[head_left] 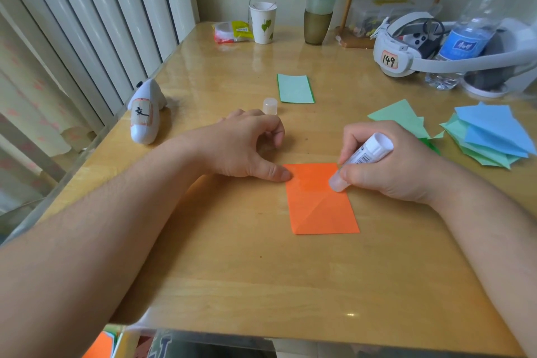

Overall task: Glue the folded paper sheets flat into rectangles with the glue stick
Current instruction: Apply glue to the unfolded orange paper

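- Head view: both forearms reach in over the wooden table; the left hand lies palm down, fingers loosely curled and grasping nothing, its thumb tip pressing the orange paper at the upper left corner.
- Right hand is clenched round the glue stick, fingers and thumb wrapped about the barrel.
- Glue stick tilts, its tip down-left on the paper's upper right edge, its base up-right.
- Orange paper lies flat between the hands, long axis running away from the person.
- Glue cap stands beyond the left hand; a green folded rectangle lies farther back; unglued green and blue sheets are stacked right.
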Motion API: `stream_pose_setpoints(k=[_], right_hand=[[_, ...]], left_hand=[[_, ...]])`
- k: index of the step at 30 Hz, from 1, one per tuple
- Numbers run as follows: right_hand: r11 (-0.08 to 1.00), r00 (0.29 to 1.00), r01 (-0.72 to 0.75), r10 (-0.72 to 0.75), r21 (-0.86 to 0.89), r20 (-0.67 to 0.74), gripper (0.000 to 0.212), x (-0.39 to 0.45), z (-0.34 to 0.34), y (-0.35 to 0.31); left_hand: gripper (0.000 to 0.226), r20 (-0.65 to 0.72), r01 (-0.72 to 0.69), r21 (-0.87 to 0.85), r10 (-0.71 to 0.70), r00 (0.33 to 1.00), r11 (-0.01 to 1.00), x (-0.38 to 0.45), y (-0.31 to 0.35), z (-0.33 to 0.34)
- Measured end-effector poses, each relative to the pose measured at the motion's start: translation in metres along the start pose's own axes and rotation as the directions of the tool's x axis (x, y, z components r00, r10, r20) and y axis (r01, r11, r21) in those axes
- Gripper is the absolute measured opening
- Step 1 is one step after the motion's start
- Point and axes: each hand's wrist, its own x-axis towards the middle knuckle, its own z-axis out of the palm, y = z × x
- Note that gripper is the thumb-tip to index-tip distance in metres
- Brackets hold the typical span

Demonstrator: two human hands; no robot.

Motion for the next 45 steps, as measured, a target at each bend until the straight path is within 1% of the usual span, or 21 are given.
stream_pose_setpoints(k=[2,4,6,11,13,18,21,24,28,32,34,35,38,42,44,45], right_hand=[[1.000,1.000,0.002,-0.002,0.000,0.011,0.031,0.000,-0.001,0.001],[1.000,1.000,-0.005,0.005,-0.001,0.021,0.022,0.000,-0.001,0.003],[1.000,1.000,-0.007,0.007,0.016,0.005,0.015,0.001,-0.002,0.004],[0.976,0.991,0.089,-0.067,0.199,-0.116,0.011,0.002,0.001,0.002],[0.971,0.989,0.099,-0.072,0.219,-0.130,0.011,0.003,0.009,-0.002],[0.993,0.997,0.057,-0.051,0.103,-0.063,0.039,0.004,0.029,-0.012],[0.998,0.998,0.052,-0.051,0.035,-0.036,0.043,0.005,0.033,-0.014],[0.999,0.999,0.043,-0.043,0.011,-0.022,0.045,0.005,0.030,-0.013],[1.000,1.000,-0.007,0.007,-0.015,0.015,0.040,0.003,0.020,-0.012],[0.999,0.997,-0.040,0.042,-0.029,0.061,0.029,0.000,0.007,-0.009],[0.998,0.997,-0.046,0.048,-0.035,0.064,0.031,-0.001,0.002,-0.006],[0.998,0.997,-0.043,0.045,-0.041,0.064,0.030,-0.001,0.001,-0.005],[0.999,0.998,-0.029,0.032,-0.044,0.057,0.019,-0.001,-0.001,-0.002],[0.998,0.999,-0.012,0.014,-0.056,0.036,0.017,-0.001,-0.002,0.000],[1.000,1.000,0.019,-0.019,-0.022,-0.001,0.013,-0.001,-0.002,0.001],[0.999,0.999,0.045,-0.045,0.025,-0.023,0.013,0.000,-0.003,0.001]], left_hand=[[0.063,0.004,0.006,0.002,-0.006,1.000,1.000,0.000,-0.001,0.000],[0.064,0.004,0.008,0.001,-0.008,1.000,1.000,0.000,0.000,0.000],[0.063,0.005,0.011,0.000,-0.011,1.000,1.000,0.000,0.000,0.000],[0.065,0.022,0.014,0.004,-0.014,1.000,1.000,-0.001,0.001,-0.001],[0.065,0.024,0.019,0.003,-0.019,1.000,1.000,0.000,0.001,-0.001],[0.064,0.018,0.017,0.024,-0.017,1.000,1.000,0.001,0.001,0.000],[0.065,0.015,0.015,0.024,-0.015,1.000,1.000,0.001,0.001,0.000],[0.066,0.014,0.020,0.028,-0.021,1.000,0.999,0.001,0.002,0.000],[0.066,0.013,0.018,0.031,-0.018,1.000,0.999,0.001,0.001,0.001],[0.064,0.016,0.016,0.017,-0.017,1.000,1.000,0.000,0.000,0.000],[0.064,0.015,0.012,0.020,-0.012,1.000,1.000,0.000,0.000,0.000],[0.064,0.015,0.010,0.020,-0.011,1.000,1.000,0.000,0.000,0.000],[0.063,0.014,0.007,0.018,-0.008,1.000,1.000,0.000,0.000,0.000],[0.064,0.017,0.007,0.022,-0.008,1.000,1.000,0.001,0.000,0.000],[0.064,0.017,0.009,0.024,-0.009,1.000,1.000,0.001,0.000,0.000],[0.063,0.016,0.010,0.027,-0.011,1.000,1.000,0.001,0.000,0.000]])
